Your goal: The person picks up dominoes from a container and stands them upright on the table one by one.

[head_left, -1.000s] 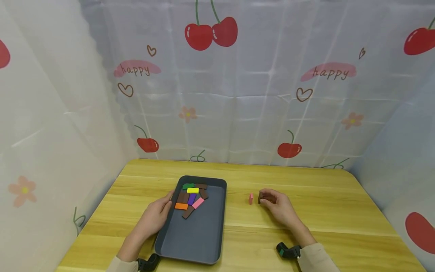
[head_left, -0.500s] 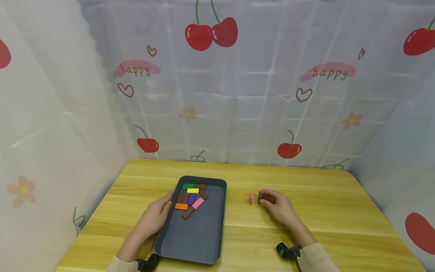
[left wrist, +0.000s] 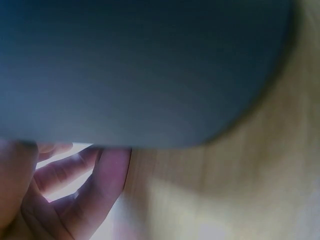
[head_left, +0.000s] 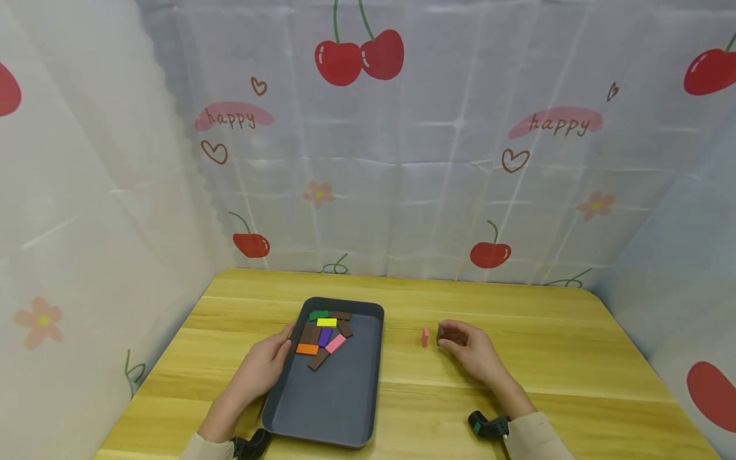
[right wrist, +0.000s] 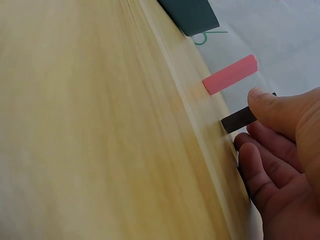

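Note:
My right hand [head_left: 468, 345] pinches a dark brown domino [right wrist: 239, 120] upright on the table, its thumb across one side. Just left of it a pink domino [head_left: 425, 337] stands on end, apart from the brown one. My left hand [head_left: 261, 361] touches the left wall of a dark grey tray [head_left: 374, 370]; in the left wrist view, the thumb and fingers [left wrist: 111, 170] meet the outer wall, and their tips are partly hidden. Several dominoes lie flat in the upper left of the tray: brown ones, plus a green, a yellow [head_left: 326, 322], a purple, an orange and a pink one.
The wooden table [head_left: 448, 409] has rounded far corners. A curtain [head_left: 391, 211] with printed cherries hangs behind it and along both sides. Black wrist devices [head_left: 487, 424] sit below each hand, by beige sleeves [head_left: 537, 437].

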`<action>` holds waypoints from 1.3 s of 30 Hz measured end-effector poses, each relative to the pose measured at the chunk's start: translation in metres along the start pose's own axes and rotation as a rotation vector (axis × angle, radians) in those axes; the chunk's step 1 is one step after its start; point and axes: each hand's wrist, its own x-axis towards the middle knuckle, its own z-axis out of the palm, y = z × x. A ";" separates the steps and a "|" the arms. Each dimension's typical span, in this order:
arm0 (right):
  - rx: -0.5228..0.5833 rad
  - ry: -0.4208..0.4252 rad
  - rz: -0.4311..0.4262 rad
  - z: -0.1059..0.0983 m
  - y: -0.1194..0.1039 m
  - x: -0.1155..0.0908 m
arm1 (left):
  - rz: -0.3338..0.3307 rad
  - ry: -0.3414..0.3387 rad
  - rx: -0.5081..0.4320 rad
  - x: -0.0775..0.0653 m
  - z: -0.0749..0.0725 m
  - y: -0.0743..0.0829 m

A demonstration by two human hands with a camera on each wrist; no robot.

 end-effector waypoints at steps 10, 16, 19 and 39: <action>-0.016 0.024 -0.036 -0.005 -0.007 -0.005 | 0.004 0.004 -0.001 0.000 0.001 -0.002; -0.020 0.055 -0.044 -0.011 -0.019 -0.008 | 0.010 0.000 0.002 0.002 0.000 -0.002; -0.029 0.081 -0.079 -0.012 -0.026 -0.009 | 0.009 -0.002 0.003 0.003 0.000 -0.001; 0.015 -0.091 -0.298 0.033 -0.088 -0.012 | 0.000 -0.001 -0.008 0.000 0.001 -0.003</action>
